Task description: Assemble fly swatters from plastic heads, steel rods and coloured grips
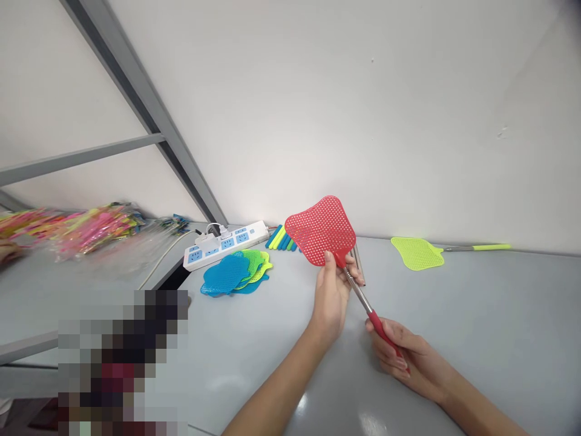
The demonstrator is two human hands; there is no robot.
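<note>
Over the grey table I hold a red fly swatter (322,230) with a perforated head, a thin metal shaft and a red grip. My left hand (333,293) is closed on the base of the head, thumb on its near face. Lower right, my right hand (399,351) wraps round the red grip. Behind my left hand, thin metal rods (358,266) lie partly hidden. Several coloured grip tubes (279,238), blue, yellow and green, lie by the wall, partly covered by the red head.
A yellow-green fly swatter (420,253) lies at right along the wall. Blue, green and yellow swatter heads (227,274) are piled at left, before a white power strip (193,257). On another table are bagged colourful items (104,227). A pixelated person (122,363) is at lower left.
</note>
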